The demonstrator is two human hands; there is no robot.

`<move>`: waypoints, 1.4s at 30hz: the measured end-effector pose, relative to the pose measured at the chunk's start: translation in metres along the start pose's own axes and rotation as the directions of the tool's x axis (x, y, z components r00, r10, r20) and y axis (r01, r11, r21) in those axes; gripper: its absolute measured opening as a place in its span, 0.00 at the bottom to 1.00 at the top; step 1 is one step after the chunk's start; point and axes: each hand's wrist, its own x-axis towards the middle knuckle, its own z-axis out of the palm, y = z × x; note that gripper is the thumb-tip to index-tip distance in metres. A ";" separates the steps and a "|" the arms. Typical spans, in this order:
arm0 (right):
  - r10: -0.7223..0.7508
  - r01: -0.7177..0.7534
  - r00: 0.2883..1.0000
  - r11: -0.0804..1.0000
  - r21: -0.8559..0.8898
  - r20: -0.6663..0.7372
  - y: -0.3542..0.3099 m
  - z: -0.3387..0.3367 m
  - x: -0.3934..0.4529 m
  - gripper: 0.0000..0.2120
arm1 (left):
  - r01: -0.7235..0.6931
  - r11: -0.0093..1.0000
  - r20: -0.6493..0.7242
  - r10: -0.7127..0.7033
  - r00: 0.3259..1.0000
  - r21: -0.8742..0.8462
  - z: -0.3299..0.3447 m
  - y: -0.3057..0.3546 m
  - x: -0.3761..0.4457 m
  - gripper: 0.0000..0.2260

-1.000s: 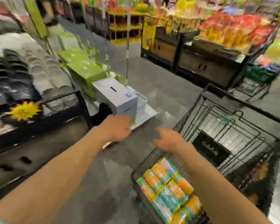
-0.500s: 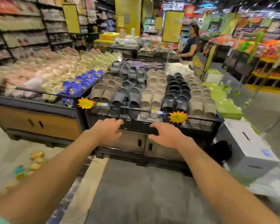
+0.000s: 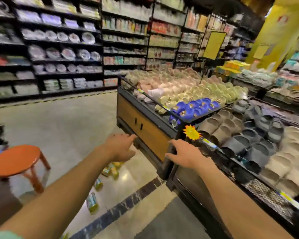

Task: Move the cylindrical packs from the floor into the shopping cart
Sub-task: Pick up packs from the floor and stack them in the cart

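Reaching out empty, both hands, left (image 3: 118, 147) and right (image 3: 185, 155), show loosely spread fingers; the packs (image 3: 100, 184) lie on the floor beside the stool (image 3: 17, 161) (cart unseen). Stoop, grip one pack firmly.

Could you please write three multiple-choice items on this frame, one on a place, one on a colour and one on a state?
1. Where do the cylindrical packs lie?
A. on the floor under the left forearm
B. on the stool
C. among the slippers

2. What colour is the stool?
A. blue
B. orange-red
C. white

3. What do the left hand and right hand hold?
A. one pack each
B. a slipper
C. nothing

Key: 1 A, they rest on the floor tiles; 2 B, seat and legs are orange-red; 3 C, both hands are spread and bare.
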 end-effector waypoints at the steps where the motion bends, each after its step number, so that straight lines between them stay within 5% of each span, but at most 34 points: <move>1: -0.038 0.038 0.999 0.999 -0.003 0.004 -0.009 0.004 0.022 0.34 | 0.037 0.999 0.005 -0.037 0.999 0.012 0.003 -0.015 0.003 0.31; 18: -0.506 0.517 0.847 0.855 -0.030 0.165 -0.138 0.029 0.346 0.32 | 0.533 0.846 0.122 -0.526 0.842 -0.026 0.029 -0.215 0.082 0.33; 30: -0.508 0.511 0.822 0.857 0.058 0.258 -0.229 0.076 0.486 0.32 | 0.615 0.783 0.234 -0.583 0.778 -0.098 0.109 -0.338 0.124 0.32; 36: -0.537 0.584 0.741 0.812 0.007 0.404 -0.233 0.174 0.532 0.31 | 0.642 0.752 0.279 -0.591 0.757 -0.149 0.188 -0.370 0.145 0.32; 42: -0.510 0.591 0.687 0.807 0.009 0.517 -0.213 0.331 0.595 0.32 | 0.645 0.758 0.411 -0.560 0.720 -0.098 0.344 -0.392 0.204 0.33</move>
